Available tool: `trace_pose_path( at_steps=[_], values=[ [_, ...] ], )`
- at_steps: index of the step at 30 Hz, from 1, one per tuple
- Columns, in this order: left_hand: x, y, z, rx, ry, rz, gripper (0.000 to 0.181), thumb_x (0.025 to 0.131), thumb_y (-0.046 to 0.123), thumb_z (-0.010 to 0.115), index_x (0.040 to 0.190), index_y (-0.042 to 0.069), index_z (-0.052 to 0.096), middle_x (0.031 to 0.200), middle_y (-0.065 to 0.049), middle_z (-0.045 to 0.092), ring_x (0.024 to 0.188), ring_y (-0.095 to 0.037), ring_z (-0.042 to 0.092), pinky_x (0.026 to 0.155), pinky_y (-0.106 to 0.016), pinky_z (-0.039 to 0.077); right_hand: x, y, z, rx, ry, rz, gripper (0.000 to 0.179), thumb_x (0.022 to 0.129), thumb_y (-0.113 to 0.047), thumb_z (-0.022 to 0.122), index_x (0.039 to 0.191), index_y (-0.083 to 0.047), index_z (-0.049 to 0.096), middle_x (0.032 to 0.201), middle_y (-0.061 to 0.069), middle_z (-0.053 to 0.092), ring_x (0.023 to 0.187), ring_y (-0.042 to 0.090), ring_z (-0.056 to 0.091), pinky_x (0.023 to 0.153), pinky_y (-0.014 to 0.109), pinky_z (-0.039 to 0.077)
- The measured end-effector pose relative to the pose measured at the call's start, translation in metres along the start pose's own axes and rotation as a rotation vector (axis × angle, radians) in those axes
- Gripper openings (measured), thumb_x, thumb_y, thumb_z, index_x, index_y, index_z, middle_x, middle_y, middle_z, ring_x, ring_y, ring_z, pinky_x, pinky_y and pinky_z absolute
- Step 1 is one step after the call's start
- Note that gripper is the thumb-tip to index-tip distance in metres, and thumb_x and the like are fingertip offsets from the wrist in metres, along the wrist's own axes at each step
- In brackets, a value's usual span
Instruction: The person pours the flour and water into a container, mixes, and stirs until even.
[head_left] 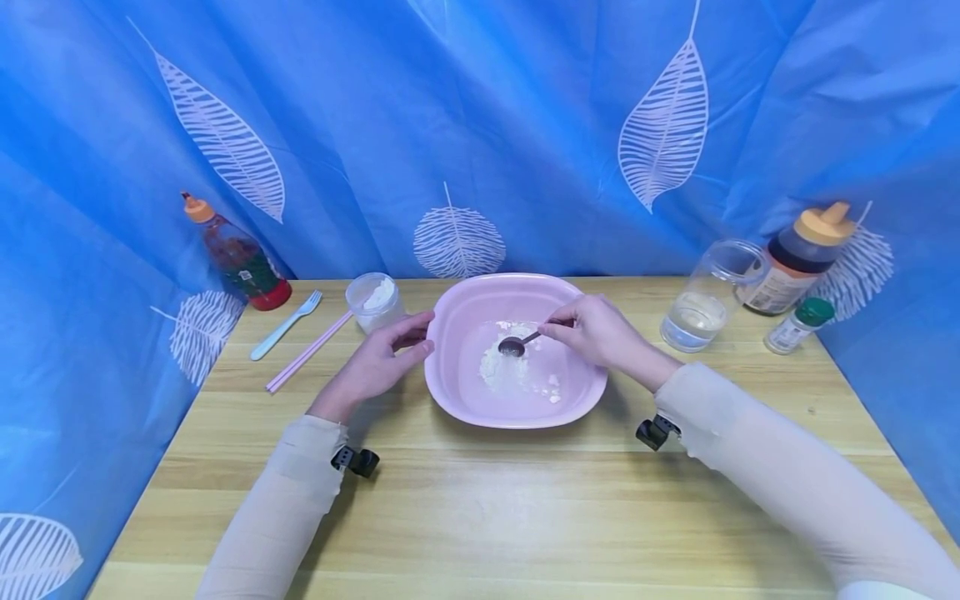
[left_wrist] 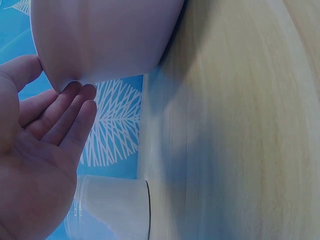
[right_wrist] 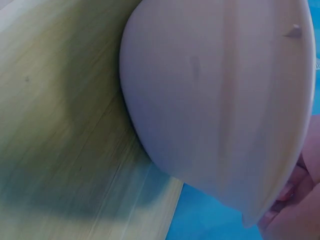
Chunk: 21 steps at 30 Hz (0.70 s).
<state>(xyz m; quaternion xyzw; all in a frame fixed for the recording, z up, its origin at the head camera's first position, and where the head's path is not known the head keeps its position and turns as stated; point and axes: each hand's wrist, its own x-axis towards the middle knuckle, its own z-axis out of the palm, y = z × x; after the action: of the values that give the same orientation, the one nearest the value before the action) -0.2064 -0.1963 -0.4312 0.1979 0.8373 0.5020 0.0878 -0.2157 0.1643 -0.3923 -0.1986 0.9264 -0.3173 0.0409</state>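
Note:
A pink basin point(head_left: 517, 407) stands on the table, with white powder point(head_left: 501, 367) lying in its bottom. My left hand point(head_left: 381, 363) holds the basin's left rim; in the left wrist view its thumb point(left_wrist: 26, 71) meets the edge and its fingertips point(left_wrist: 88, 92) touch just under the lip. Over the powder, my right hand point(head_left: 596, 332) pinches the handle of a small dark spoon point(head_left: 513, 347), bowl end lowered into the basin. In the right wrist view the basin wall point(right_wrist: 200, 100) hides the spoon and most of that hand point(right_wrist: 300, 215).
By the left hand stands a clear jar point(head_left: 375, 304) of white powder, near pink chopsticks point(head_left: 309, 352), a light-blue fork point(head_left: 287, 326) and a red sauce bottle point(head_left: 243, 262). At right are a glass jug point(head_left: 693, 317) with clear liquid, a dark sauce bottle point(head_left: 798, 258) and a green-capped shaker point(head_left: 799, 326).

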Motion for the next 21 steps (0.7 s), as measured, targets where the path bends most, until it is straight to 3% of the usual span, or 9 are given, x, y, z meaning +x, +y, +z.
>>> trace_pose_path(
  at_steps=[5,11,21],
  values=[
    [0.0,0.0,0.0,-0.002,-0.002,0.001,0.057,0.109,0.02,0.065,0.16,0.002,0.049,0.148,-0.022,0.064,0.139,-0.041,0.061,0.126,-0.058,0.044,0.004,-0.007,0.006,0.046,-0.045,-0.019,0.017,0.101,-0.019,0.077,0.108,-0.007,0.086,0.099,0.011,0.084,0.072,0.013,0.062,0.065,0.024,0.048],
    [0.0,0.0,0.0,0.001,-0.003,0.007,0.057,0.109,0.019,0.065,0.16,0.001,0.049,0.148,-0.022,0.064,0.139,-0.041,0.061,0.125,-0.058,0.044,0.002,-0.014,0.01,0.119,-0.161,-0.081,0.017,0.102,-0.015,0.075,0.107,-0.003,0.086,0.088,0.015,0.081,0.062,0.01,0.055,0.053,0.02,0.04],
    [0.0,-0.001,0.0,0.0,-0.002,0.014,0.056,0.109,0.018,0.065,0.159,0.0,0.049,0.146,-0.022,0.064,0.138,-0.041,0.062,0.125,-0.058,0.045,-0.007,-0.004,-0.007,0.054,-0.211,-0.141,0.011,0.099,-0.015,0.078,0.1,-0.008,0.087,0.09,0.01,0.082,0.072,0.01,0.062,0.062,0.022,0.048]
  ],
)
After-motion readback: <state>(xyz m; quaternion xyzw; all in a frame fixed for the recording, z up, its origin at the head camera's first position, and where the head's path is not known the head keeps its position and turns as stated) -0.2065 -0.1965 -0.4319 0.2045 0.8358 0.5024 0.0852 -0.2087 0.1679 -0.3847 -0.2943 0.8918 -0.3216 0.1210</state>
